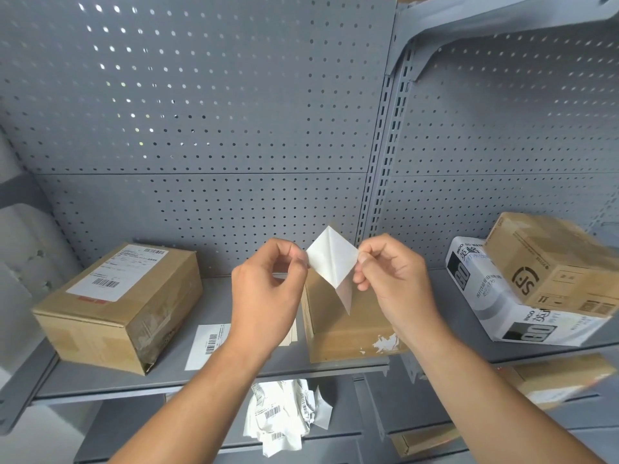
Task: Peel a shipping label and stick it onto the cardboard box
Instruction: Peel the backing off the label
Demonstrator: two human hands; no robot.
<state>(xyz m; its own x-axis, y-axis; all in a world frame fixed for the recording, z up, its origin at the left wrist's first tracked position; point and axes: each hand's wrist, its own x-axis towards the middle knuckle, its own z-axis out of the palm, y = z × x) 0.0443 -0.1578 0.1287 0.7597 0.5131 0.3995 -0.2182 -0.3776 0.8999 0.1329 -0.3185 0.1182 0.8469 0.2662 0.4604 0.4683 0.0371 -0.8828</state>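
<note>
You've got a plain white label sheet (331, 259) against the grey perforated back panel (201, 128), brown cardboard boxes (341, 329) on the grey shelf (234, 373), and a white carton (502, 306) printed in black and grey.

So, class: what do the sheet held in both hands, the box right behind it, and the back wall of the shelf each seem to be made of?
Sheet: thin white paper, slightly glossy, probably label stock; it holds sharp creases.
Box: matte brown corrugated cardboard, judging by its layered edge and the torn white paper scraps stuck on it.
Back wall: painted grey sheet metal, apparently; regular punched holes, smooth even finish.
</note>
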